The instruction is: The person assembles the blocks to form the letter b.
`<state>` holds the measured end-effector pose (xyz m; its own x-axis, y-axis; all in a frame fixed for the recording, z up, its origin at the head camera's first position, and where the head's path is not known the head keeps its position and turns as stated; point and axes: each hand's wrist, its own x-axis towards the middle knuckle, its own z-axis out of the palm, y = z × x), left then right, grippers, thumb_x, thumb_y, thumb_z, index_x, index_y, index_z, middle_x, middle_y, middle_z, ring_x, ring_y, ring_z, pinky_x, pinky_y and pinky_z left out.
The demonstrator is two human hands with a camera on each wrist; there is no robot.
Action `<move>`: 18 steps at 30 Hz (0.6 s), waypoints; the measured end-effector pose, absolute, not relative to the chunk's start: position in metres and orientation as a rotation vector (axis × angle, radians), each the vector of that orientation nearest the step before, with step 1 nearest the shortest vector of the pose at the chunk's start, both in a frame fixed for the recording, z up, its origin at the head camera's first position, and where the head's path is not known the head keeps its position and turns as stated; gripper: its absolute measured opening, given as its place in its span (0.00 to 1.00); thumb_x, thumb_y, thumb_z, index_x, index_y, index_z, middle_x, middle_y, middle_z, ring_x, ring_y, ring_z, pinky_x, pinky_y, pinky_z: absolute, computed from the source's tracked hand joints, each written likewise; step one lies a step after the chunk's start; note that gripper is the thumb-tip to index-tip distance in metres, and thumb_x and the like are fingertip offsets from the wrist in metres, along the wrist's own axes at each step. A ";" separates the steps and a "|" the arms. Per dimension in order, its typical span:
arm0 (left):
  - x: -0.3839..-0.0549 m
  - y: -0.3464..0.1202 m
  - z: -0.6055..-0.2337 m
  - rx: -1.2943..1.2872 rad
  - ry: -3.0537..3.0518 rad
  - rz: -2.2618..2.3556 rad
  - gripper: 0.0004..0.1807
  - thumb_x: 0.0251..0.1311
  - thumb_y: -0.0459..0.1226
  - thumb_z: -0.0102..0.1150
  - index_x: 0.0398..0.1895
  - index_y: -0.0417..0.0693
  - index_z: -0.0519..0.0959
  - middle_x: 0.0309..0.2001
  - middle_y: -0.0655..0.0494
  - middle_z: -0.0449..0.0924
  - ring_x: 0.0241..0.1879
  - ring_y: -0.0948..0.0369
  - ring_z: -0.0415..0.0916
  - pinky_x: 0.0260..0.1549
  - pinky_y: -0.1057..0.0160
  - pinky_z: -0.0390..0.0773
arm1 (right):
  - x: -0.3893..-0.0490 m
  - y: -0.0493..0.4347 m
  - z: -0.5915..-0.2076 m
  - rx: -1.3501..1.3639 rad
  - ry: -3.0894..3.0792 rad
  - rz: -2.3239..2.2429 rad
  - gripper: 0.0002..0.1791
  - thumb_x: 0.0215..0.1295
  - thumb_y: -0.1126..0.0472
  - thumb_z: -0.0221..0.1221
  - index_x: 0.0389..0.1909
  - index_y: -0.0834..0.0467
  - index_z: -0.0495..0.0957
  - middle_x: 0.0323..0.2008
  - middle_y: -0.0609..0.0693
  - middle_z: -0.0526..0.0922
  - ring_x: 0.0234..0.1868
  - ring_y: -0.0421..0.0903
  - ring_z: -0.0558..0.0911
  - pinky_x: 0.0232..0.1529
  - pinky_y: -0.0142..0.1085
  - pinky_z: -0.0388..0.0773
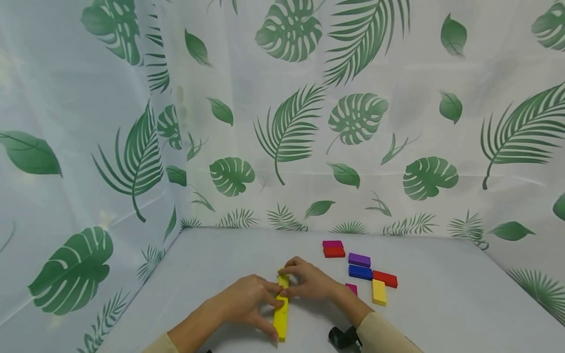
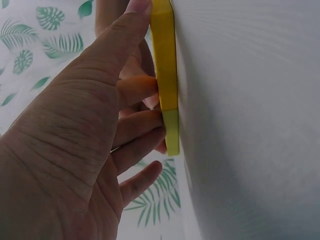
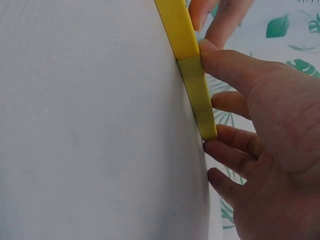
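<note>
Two yellow blocks lie end to end on the pale table, in a line running away from me. The left hand (image 1: 247, 298) holds the nearer yellow block (image 1: 280, 323), its thumb at the near end and fingertips by the joint. From the right side, the right hand (image 1: 314, 282) grips the farther yellow block (image 1: 283, 280), thumb close to the joint and fingers at the far end. In the left wrist view the farther block (image 2: 171, 132) looks paler than the nearer one (image 2: 164, 60). The right wrist view shows their ends (image 3: 187, 58) meeting.
Right of the hands lie a purple block (image 1: 359, 260), a blue block (image 1: 360, 272), a red block (image 1: 385, 279), a light yellow block (image 1: 379, 292) and a partly hidden pink block (image 1: 351, 288). Farther back, another red block (image 1: 334, 252) touches a magenta block (image 1: 332, 243). A black object (image 1: 342, 338) sits by the right sleeve.
</note>
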<state>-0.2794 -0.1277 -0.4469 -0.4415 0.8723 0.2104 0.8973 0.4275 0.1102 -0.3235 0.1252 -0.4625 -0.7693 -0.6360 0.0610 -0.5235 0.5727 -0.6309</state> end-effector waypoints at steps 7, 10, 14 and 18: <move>-0.277 -0.131 -0.446 -1.580 -2.578 -0.335 0.35 0.50 0.72 0.67 0.56 0.65 0.88 0.65 0.64 0.81 0.64 0.68 0.78 0.61 0.58 0.80 | -0.324 0.123 -0.463 -0.971 2.640 -0.953 0.29 0.65 0.44 0.70 0.65 0.48 0.81 0.61 0.46 0.77 0.60 0.47 0.76 0.66 0.53 0.78; -0.277 -0.130 -0.446 -1.577 -2.571 -0.340 0.34 0.50 0.71 0.68 0.55 0.65 0.88 0.64 0.64 0.81 0.64 0.67 0.78 0.61 0.58 0.80 | -0.324 0.123 -0.463 -0.984 2.638 -0.944 0.29 0.65 0.44 0.70 0.65 0.48 0.81 0.61 0.46 0.77 0.60 0.47 0.76 0.66 0.52 0.79; -0.276 -0.130 -0.446 -1.562 -2.589 -0.357 0.35 0.48 0.71 0.69 0.56 0.66 0.88 0.64 0.63 0.82 0.63 0.65 0.79 0.61 0.57 0.80 | -0.325 0.125 -0.461 -0.995 2.623 -0.954 0.28 0.65 0.44 0.70 0.64 0.49 0.81 0.62 0.47 0.78 0.62 0.49 0.77 0.65 0.54 0.78; -0.275 -0.131 -0.445 -1.536 -2.630 -0.347 0.36 0.48 0.72 0.69 0.57 0.67 0.87 0.63 0.63 0.82 0.62 0.64 0.79 0.62 0.55 0.80 | -0.327 0.129 -0.456 -0.963 2.660 -0.959 0.28 0.67 0.45 0.69 0.65 0.48 0.80 0.63 0.46 0.79 0.65 0.50 0.77 0.65 0.54 0.78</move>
<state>-0.2754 -0.1308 -0.4449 -0.4957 0.8500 0.1783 0.8672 0.4730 0.1558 -0.3271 0.1289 -0.4560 -0.7814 -0.6202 0.0687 -0.5213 0.5884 -0.6181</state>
